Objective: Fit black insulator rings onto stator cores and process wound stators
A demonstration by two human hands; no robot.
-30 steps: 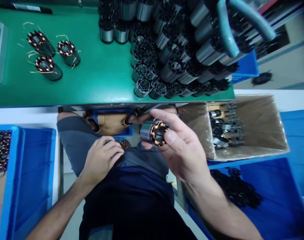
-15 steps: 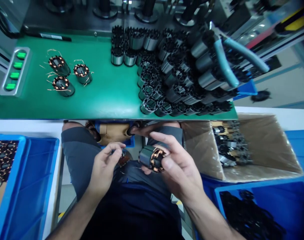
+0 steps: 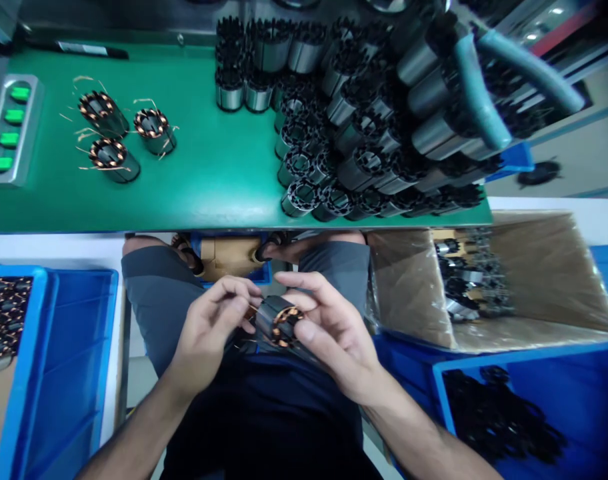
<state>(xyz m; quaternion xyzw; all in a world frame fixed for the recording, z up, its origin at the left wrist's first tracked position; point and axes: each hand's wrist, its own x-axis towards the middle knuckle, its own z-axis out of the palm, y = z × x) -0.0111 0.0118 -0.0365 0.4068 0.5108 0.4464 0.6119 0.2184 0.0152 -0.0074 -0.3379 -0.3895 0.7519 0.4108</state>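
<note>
My right hand (image 3: 329, 333) is closed round a dark cylindrical stator with copper windings (image 3: 278, 321), held over my lap. My left hand (image 3: 209, 327) has its fingers pinched at the stator's left side; what they pinch is too small to make out. Both hands sit below the front edge of the green work surface (image 3: 204, 180).
Three wound stators (image 3: 115, 133) with loose copper leads stand on the green surface's left part. A heap of unwound black cores (image 3: 364, 133) fills its right part, with teal-handled pliers (image 3: 489, 87) on top. Blue bins (image 3: 59, 360) flank me; a cardboard box (image 3: 529, 280) holds more parts.
My right hand has lowered and moved left with the stator. My left hand has risen from my lap and met the stator's side. The view has shifted.
</note>
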